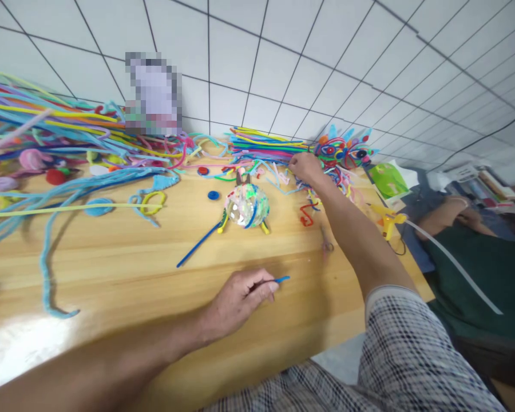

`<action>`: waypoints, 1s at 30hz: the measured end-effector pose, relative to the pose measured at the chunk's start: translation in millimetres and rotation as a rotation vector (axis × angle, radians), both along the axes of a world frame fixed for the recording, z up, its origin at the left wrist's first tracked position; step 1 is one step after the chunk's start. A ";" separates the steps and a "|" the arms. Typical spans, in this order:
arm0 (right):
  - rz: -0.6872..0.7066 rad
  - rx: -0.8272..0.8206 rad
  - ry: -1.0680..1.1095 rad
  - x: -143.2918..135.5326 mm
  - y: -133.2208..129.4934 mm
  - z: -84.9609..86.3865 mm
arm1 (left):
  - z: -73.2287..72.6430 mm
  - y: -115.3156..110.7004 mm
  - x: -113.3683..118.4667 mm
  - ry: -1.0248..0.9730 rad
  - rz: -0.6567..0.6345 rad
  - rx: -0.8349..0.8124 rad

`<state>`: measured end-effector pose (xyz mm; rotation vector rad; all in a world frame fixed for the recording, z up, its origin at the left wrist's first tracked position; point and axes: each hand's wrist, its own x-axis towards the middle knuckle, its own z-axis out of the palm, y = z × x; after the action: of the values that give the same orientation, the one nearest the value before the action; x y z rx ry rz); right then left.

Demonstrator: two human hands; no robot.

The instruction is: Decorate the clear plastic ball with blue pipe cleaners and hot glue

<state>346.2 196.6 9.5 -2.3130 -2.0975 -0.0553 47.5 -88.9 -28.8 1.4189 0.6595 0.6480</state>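
Observation:
My left hand [246,297] is closed around a short blue pipe cleaner [283,278], whose tip sticks out past the fingers near the table's front. My right hand [304,167] reaches to the back, its fingers pressed together at the end of a bundle of colored pipe cleaners [266,146]; what they grip is too small to tell. Between the hands and further left stands a round, shiny, multicolored figure [246,206] with yellow-green feet. A long blue pipe cleaner [197,246] lies slanting from its left foot.
Scissors [326,243] and a bent red pipe cleaner [306,214] lie under my right forearm. A yellow glue gun [387,220] is at the right edge. Blue pipe cleaners [47,269] spread across the left. Another person's arm [444,214] shows at right, beyond the table [154,274].

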 end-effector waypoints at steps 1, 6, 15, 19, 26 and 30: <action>0.003 0.004 0.004 0.9 0.6 -0.2 | -0.1 -0.1 0.2 -0.003 0.000 -0.001; 0.031 0.059 0.078 12.6 -0.7 10.0 | -1.1 -0.1 1.9 0.001 0.003 0.013; -0.020 0.206 0.457 29.8 -18.7 31.8 | -1.6 0.5 2.0 0.021 0.002 0.018; 0.006 0.211 0.547 20.5 -23.3 32.0 | -1.0 0.9 1.5 0.027 -0.006 0.014; -0.058 0.415 0.755 16.2 -15.4 33.7 | -1.7 0.5 1.6 0.044 -0.017 0.029; -0.089 0.535 0.772 27.5 -14.5 39.9 | -2.9 -0.1 2.0 0.033 -0.007 0.055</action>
<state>373.7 182.1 49.5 -1.7141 -1.3818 0.2135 49.5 -89.0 -31.7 1.4851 0.6666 0.6427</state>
